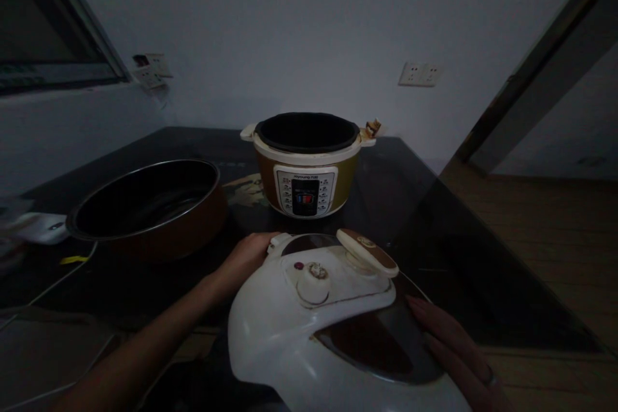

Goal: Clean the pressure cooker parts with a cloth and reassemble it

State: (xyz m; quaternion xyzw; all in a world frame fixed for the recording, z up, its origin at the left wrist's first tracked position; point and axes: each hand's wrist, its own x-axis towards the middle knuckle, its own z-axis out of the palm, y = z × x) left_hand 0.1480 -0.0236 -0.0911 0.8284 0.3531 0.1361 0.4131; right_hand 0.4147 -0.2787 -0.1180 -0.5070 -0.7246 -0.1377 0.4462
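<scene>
A white and brown pressure cooker lid (275, 315) is held up close in front of me, tilted, with its knob-like valve and brown-topped handle facing up. My left hand (253, 250) grips the lid's far left edge, its fingertips hidden behind the rim. On the right side, my right hand (454, 341) has its fingers against the lid's edge; a ring shows on one finger. Beyond the lid stands the electric pressure cooker (268, 177), lidless, with a dark inner pot and a button panel facing me.
Left on the dark table (415, 206) sits a wide brown pan (193, 225) with a white handle (46, 228). A thin white cable (62, 283) runs near it. Wall sockets (419, 74) are behind the cooker. The table's right edge borders a wooden floor (521, 232).
</scene>
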